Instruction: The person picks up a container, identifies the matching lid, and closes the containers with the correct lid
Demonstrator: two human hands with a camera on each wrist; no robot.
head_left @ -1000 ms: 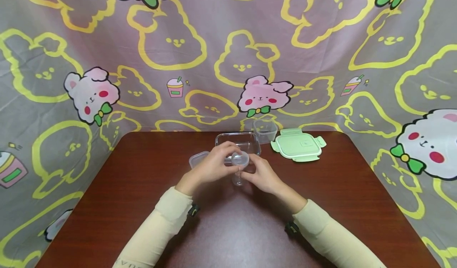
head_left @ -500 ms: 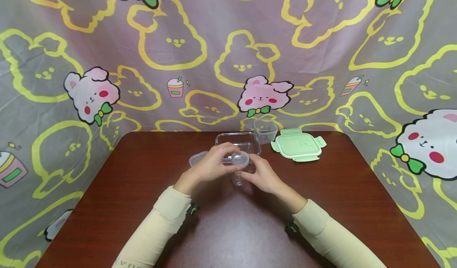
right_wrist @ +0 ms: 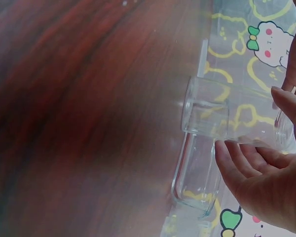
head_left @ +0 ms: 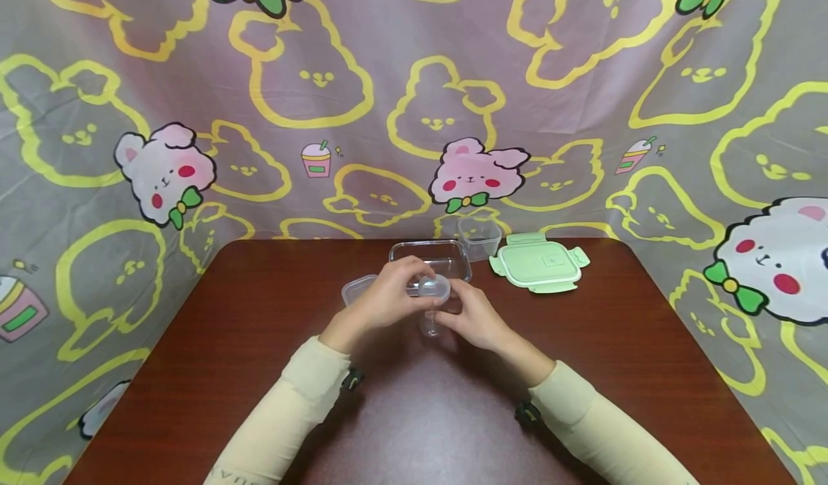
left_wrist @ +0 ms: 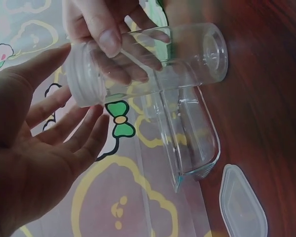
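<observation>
A clear cylindrical jar (left_wrist: 185, 59) stands upright on the table in front of the person, capped by a translucent round lid (head_left: 434, 288). The left hand (head_left: 386, 298) grips this lid from the left, its thumb and fingers on opposite sides of the rim. Around the upper part of the jar body, the right hand (head_left: 479, 315) holds on from the right, thumb in front and fingers behind. In the left wrist view the right fingers show through the clear wall. The jar has no visible contents.
Behind the hands sits a rectangular glass container (head_left: 461, 256), partly hidden by them. A clear plastic tub (head_left: 481, 241) and a pale green clip lid (head_left: 542, 264) lie at the back right. Left of the hands is a translucent lid (head_left: 358, 287). A patterned curtain (head_left: 362, 104) backs the table.
Both hands stay at the jar, with only slight shifts of the left hand and wrist at the lid. The head view has moved a touch. The other containers have not moved.
</observation>
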